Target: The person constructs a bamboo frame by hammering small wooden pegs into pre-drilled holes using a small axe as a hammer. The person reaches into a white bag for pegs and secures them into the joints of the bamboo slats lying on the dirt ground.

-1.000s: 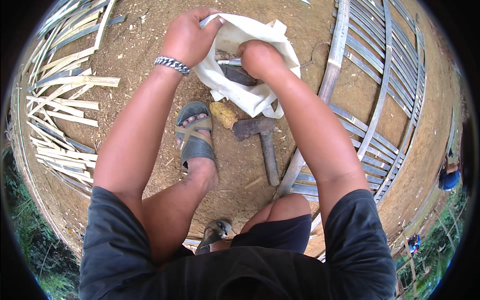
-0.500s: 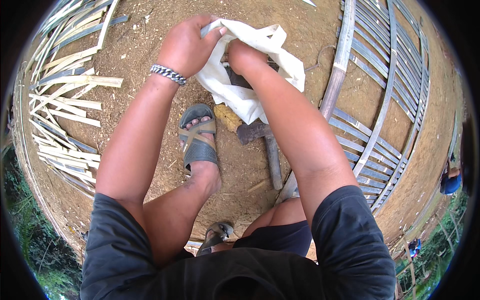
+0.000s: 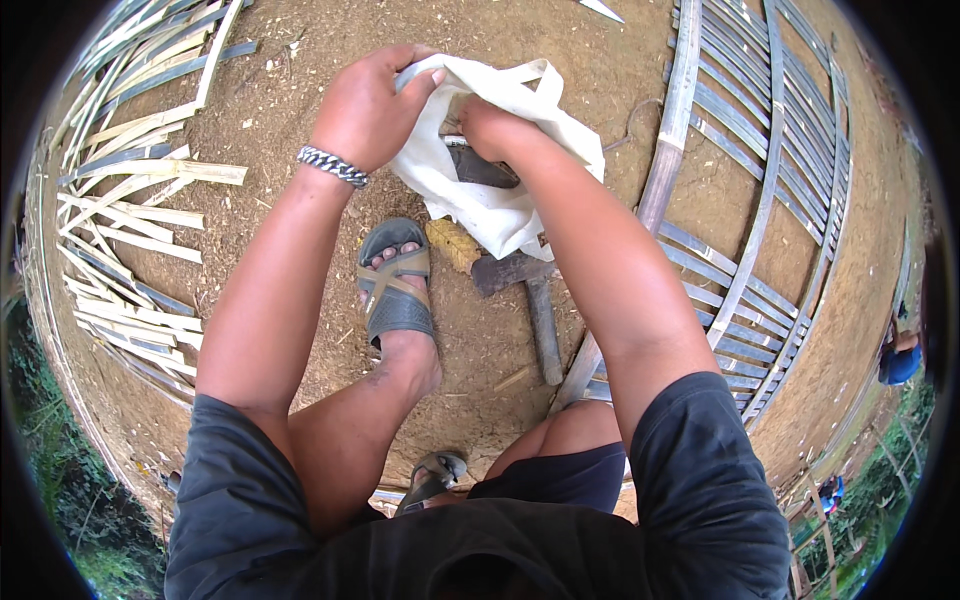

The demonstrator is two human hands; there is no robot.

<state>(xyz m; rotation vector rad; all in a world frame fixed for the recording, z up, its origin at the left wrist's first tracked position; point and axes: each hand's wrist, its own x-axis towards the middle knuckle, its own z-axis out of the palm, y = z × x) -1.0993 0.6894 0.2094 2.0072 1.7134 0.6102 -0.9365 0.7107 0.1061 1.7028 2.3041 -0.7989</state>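
A white cloth bag (image 3: 500, 222) with a loop handle lies on the dirt ground in front of me, its mouth pulled apart. My left hand (image 3: 372, 105), with a chain bracelet at its wrist, is closed on the bag's far left rim, thumb on the inside. Inside the bag mouth, my right hand (image 3: 490, 130) reaches down; its fingers are hidden. A dark flat object (image 3: 485, 168) shows in the bag beside that hand, too covered to name. Just below the bag lies a hammer (image 3: 543, 320) with a dark metal head and a wooden handle.
Split bamboo strips (image 3: 140, 215) lie piled on the left. A slatted bamboo frame (image 3: 760, 190) stretches along the right. My sandalled foot (image 3: 398, 275) and a dry yellow leaf (image 3: 453, 243) are near the bag. Another person (image 3: 902, 360) appears at the far right edge.
My right hand has shifted slightly inside the bag, and more of the dark object shows. The bag's rim has moved a little; my left hand keeps its grip.
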